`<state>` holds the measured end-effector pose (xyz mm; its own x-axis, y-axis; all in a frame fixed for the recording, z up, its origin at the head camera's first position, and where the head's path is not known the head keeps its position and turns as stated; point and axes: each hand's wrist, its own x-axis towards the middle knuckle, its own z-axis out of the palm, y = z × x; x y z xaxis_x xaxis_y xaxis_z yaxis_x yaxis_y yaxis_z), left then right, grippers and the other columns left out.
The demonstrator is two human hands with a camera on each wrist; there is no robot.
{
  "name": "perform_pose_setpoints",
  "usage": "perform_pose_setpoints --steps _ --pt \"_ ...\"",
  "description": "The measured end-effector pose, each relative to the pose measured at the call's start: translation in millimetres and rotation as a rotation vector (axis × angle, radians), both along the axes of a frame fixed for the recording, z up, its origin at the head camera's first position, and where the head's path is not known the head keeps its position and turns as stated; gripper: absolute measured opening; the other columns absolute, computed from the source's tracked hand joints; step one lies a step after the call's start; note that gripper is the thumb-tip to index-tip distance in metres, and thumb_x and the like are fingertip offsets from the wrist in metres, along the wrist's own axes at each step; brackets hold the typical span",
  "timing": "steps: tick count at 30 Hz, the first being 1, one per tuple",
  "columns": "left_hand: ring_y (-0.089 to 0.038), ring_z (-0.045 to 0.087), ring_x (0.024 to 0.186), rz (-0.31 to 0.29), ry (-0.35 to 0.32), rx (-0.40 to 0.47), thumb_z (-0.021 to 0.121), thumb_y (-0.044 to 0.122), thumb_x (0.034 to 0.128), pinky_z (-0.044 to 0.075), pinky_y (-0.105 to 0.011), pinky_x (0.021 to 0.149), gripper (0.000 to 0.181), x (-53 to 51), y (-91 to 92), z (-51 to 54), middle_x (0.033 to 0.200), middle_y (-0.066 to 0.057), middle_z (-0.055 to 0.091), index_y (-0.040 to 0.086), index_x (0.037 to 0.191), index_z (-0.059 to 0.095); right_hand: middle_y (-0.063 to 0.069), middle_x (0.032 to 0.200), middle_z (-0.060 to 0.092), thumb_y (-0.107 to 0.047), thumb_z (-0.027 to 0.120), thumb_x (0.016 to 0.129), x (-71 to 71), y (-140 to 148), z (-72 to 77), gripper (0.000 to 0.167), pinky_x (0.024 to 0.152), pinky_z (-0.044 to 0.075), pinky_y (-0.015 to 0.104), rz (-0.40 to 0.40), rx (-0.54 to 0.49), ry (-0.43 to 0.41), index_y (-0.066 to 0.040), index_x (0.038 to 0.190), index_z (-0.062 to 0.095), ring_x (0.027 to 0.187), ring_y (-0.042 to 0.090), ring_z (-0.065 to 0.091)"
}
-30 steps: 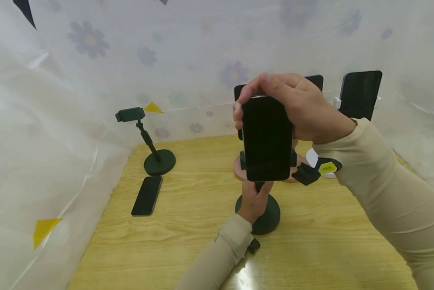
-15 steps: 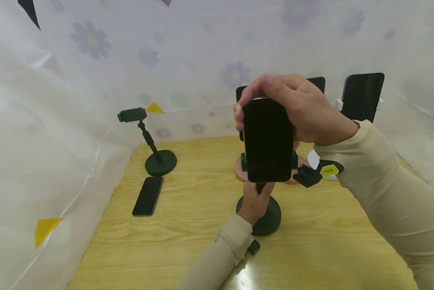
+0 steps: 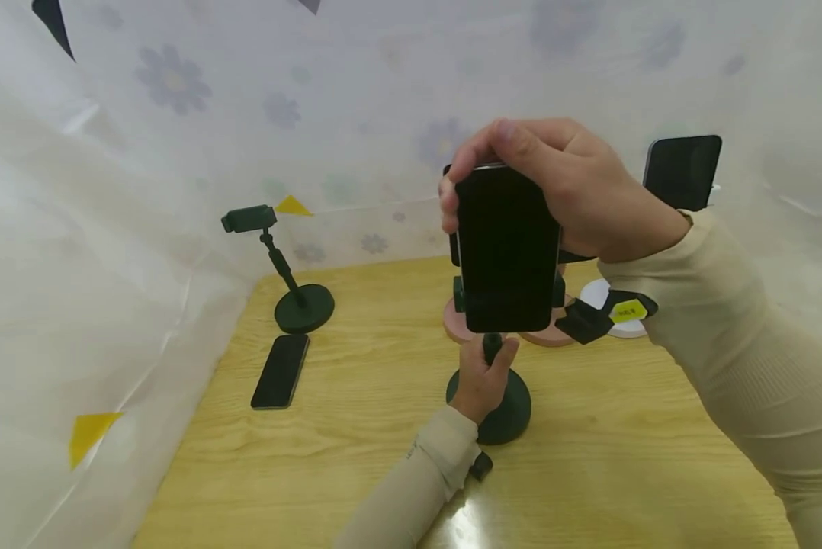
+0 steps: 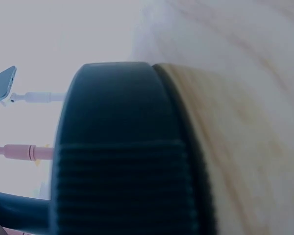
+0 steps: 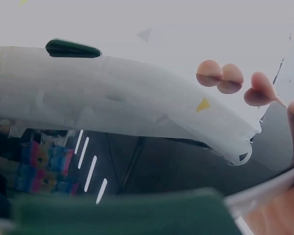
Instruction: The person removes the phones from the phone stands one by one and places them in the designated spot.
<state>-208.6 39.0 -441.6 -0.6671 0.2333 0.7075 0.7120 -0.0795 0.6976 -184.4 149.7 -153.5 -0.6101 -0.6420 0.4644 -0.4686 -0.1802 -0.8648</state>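
A black-screened smartphone (image 3: 508, 252) stands upright in the side clamp (image 3: 558, 291) of a dark green phone stand. My right hand (image 3: 569, 187) grips it from above, with fingers curled round its top and far left edge. Its glossy screen (image 5: 152, 161) fills much of the right wrist view, fingertips at the edge and the green clamp (image 5: 122, 215) below. My left hand (image 3: 478, 385) holds the stand's stem (image 3: 492, 347) just above its round base (image 3: 510, 415). In the left wrist view that base (image 4: 122, 147) looms close, beside the stem (image 4: 19, 213).
Another green stand (image 3: 249, 219) holds nothing at the back left; a second phone (image 3: 280, 372) lies flat before it. Pink bases (image 3: 457, 324) stand behind my hands, partly hidden. At right a phone (image 3: 682, 171) sits above a white base (image 3: 596, 293). Plastic sheeting (image 3: 356, 114) encloses the table.
My right hand and the clamped phone have risen slightly, showing more stem above my left hand. My left hand stays on the stem; the base has not moved.
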Motion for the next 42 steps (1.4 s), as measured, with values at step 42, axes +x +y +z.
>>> perform_pose_setpoints --steps 42 --pt "-0.003 0.038 0.058 0.039 0.053 -0.008 0.049 0.027 0.1052 0.035 -0.016 0.056 0.039 -1.8 -0.2 1.2 0.059 -0.008 0.042 0.003 0.075 0.044 0.021 0.107 0.063 -0.017 0.028 0.109 -3.7 2.6 6.0 0.038 0.092 0.056 0.045 0.072 -0.037 0.008 0.010 0.116 0.055 0.100 0.038 0.065"
